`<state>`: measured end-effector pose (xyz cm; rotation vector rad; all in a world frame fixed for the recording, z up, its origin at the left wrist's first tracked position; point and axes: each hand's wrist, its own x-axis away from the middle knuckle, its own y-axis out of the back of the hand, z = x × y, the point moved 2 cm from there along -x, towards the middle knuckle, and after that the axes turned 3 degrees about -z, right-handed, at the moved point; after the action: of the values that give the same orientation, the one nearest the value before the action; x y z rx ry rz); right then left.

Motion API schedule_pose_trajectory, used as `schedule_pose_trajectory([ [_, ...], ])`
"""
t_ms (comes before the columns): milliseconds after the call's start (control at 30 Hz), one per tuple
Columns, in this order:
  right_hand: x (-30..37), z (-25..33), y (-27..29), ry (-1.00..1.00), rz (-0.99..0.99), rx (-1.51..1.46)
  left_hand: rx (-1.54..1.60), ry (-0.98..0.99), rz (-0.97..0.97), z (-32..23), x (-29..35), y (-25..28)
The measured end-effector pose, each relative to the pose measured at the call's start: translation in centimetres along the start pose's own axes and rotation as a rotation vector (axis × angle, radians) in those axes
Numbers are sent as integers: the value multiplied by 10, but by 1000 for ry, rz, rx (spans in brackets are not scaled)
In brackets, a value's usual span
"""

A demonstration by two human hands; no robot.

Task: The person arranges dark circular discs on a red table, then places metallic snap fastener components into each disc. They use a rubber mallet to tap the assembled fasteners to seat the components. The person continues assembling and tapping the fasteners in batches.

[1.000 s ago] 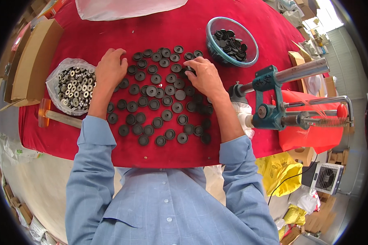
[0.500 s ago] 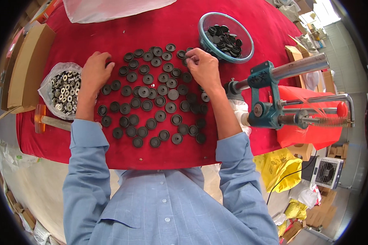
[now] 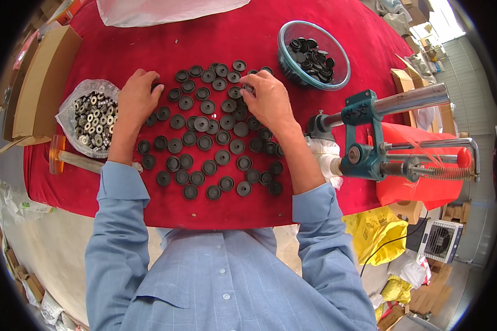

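Observation:
Many black round caps (image 3: 205, 143), most with a raised rim and a small centre hub, lie spread on the red cloth (image 3: 221, 212) between my arms. At the left edge of the spread, my left hand (image 3: 137, 99) has thumb and fingers closed around a dark round piece, partly hidden. My right hand (image 3: 269, 101) is over the upper right of the spread. Its thumb and fingertips pinch a black cap (image 3: 249, 87), mostly covered by the fingers. More caps lie just under and beside that hand.
A clear bag of small metal rings (image 3: 96, 122) and a mallet (image 3: 57, 155) with an amber head lie left. A clear bowl (image 3: 337, 84) of black discs stands back right. The teal lever press (image 3: 365, 149) is right of my forearm. Cardboard boxes (image 3: 40, 91) stand far left.
My right hand has moved left and slightly nearer to me over the caps. My left hand stays at the left edge of the spread. The whole view has shifted slightly.

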<state>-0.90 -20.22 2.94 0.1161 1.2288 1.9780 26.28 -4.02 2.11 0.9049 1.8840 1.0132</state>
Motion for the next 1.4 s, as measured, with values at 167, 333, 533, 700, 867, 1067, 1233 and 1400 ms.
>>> schedule_pose_trajectory([
  [167,-11,-4,-25,205,-123,194,126,-400,-74,-55,-11,-23],
  [333,-10,-3,-28,222,-69,272,97,-389,83,-83,-15,-58],
  [533,-6,-12,-25,179,-52,248,-51,-464,190,-93,-16,-60],
  [700,-31,-20,-44,268,-94,215,-128,-459,142,-72,-29,-63],
  [867,-40,-8,-17,116,-15,135,-111,-385,175,-61,-41,-63],
  [1067,2,-1,45,-11,61,66,-12,-432,68,-61,-26,-63],
  [1233,52,-1,37,14,53,118,237,-574,148,-96,-3,-51],
  [1400,68,-5,27,62,72,354,140,-587,171,-104,10,-57],
])
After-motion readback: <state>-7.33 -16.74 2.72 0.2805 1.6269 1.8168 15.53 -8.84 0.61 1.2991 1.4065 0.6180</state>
